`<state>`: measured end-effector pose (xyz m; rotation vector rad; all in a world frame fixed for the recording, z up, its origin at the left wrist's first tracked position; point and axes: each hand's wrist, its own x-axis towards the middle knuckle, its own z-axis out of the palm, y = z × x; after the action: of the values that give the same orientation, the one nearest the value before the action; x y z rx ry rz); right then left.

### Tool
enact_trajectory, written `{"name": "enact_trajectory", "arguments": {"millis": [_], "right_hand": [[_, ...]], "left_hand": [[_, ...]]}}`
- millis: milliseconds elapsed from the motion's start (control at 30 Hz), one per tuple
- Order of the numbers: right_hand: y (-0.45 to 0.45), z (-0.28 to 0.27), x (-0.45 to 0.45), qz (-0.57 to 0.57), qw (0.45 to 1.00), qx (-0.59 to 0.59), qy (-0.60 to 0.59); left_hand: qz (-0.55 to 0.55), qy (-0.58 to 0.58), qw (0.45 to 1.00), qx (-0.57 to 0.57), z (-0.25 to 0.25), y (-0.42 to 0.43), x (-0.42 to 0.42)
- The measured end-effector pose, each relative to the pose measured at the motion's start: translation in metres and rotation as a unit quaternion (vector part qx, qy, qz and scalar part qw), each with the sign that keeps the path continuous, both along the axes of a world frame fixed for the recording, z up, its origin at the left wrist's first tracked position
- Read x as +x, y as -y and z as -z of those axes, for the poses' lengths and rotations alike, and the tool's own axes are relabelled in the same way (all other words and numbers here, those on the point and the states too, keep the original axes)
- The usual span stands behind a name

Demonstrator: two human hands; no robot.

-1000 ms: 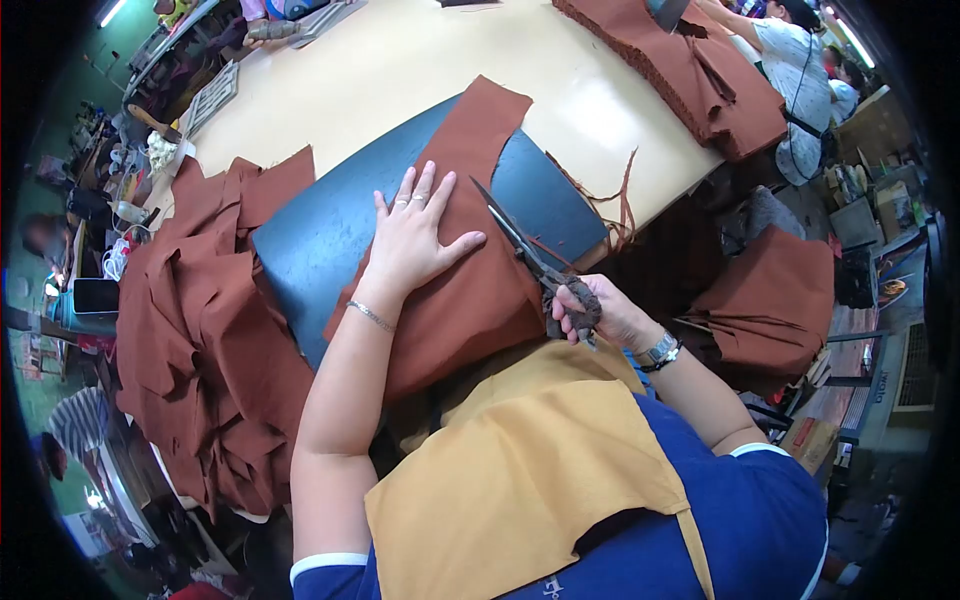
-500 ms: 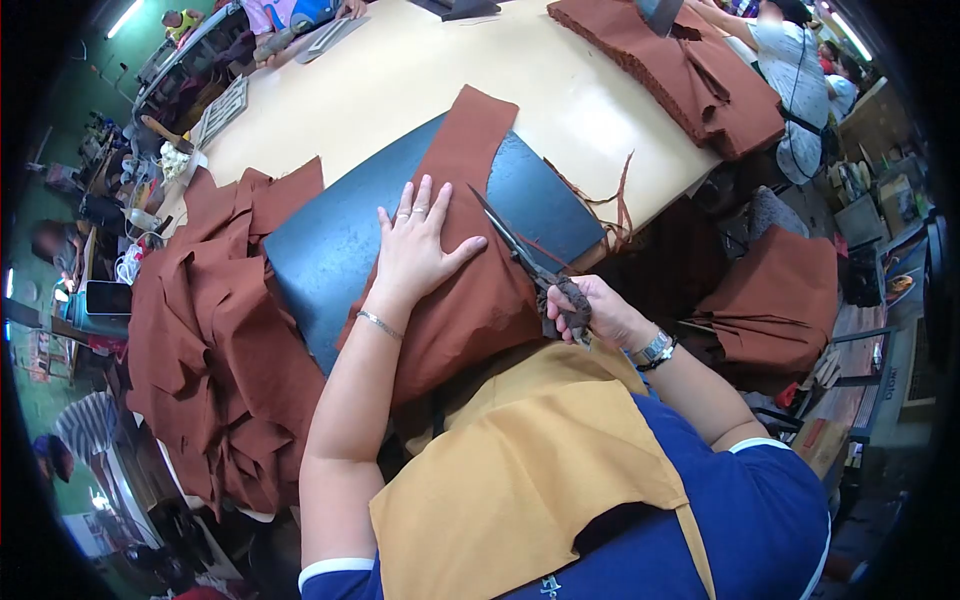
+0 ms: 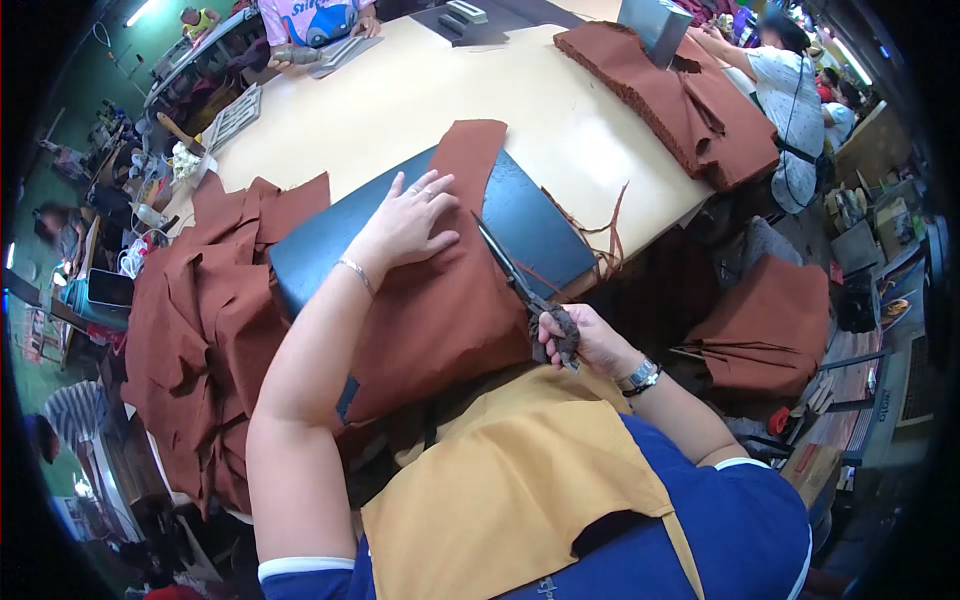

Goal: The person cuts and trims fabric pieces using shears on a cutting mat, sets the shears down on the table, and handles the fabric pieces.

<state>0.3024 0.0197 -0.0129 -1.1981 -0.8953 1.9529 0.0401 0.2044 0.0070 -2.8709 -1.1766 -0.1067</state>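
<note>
A reddish-brown fabric piece (image 3: 440, 310) lies over a dark blue board (image 3: 335, 235) and hangs toward my yellow apron. My left hand (image 3: 412, 222) rests on this fabric with its fingers apart, holding nothing. In my right hand (image 3: 585, 338) is a pair of scissors (image 3: 520, 285) with cloth-wrapped handles. Their blades look nearly closed and point away from me, along the fabric's right edge. Thin brown offcut strips (image 3: 612, 235) lie at the board's right corner.
A heap of brown fabric (image 3: 215, 350) covers the table's left side. Across the pale table (image 3: 480, 90) is a thick fabric stack (image 3: 680, 110) with a metal block (image 3: 655, 30) on it. More brown fabric (image 3: 765, 325) hangs at right. Other people work around the table.
My left hand has shifted slightly left, its fingers now more bent. The fabric on the board has slid a little toward me. The scissors stay in my right hand.
</note>
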Motion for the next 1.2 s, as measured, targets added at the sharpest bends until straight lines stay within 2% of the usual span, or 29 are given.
{"name": "enact_trajectory", "arguments": {"millis": [67, 300, 467, 567, 800, 1000, 1200], "right_hand": [[0.000, -0.002, 0.000, 0.002, 1.000, 0.007, 0.002], [0.007, 0.001, -0.004, 0.014, 0.999, 0.027, 0.016], [-0.006, -0.007, -0.006, 0.006, 0.999, 0.004, 0.044], [-0.010, -0.001, -0.004, 0.013, 1.000, -0.016, 0.014], [0.001, 0.008, -0.010, 0.034, 0.999, 0.031, 0.002], [-0.007, -0.003, -0.013, 0.037, 0.999, -0.010, -0.002], [0.001, 0.013, -0.018, 0.071, 0.997, 0.014, -0.027]], "left_hand": [[0.022, 0.018, 1.000, -0.013, 0.005, -0.008, -0.002], [-0.093, 0.028, 0.994, -0.041, 0.022, 0.019, 0.003], [-0.111, 0.029, 0.993, -0.022, 0.026, 0.034, 0.008], [-0.129, 0.033, 0.991, -0.022, 0.026, 0.041, 0.012], [-0.195, 0.029, 0.980, -0.020, 0.027, 0.056, 0.021], [-0.199, 0.021, 0.980, -0.007, 0.034, 0.075, 0.033], [-0.222, 0.034, 0.974, -0.017, 0.034, 0.081, 0.037]]}}
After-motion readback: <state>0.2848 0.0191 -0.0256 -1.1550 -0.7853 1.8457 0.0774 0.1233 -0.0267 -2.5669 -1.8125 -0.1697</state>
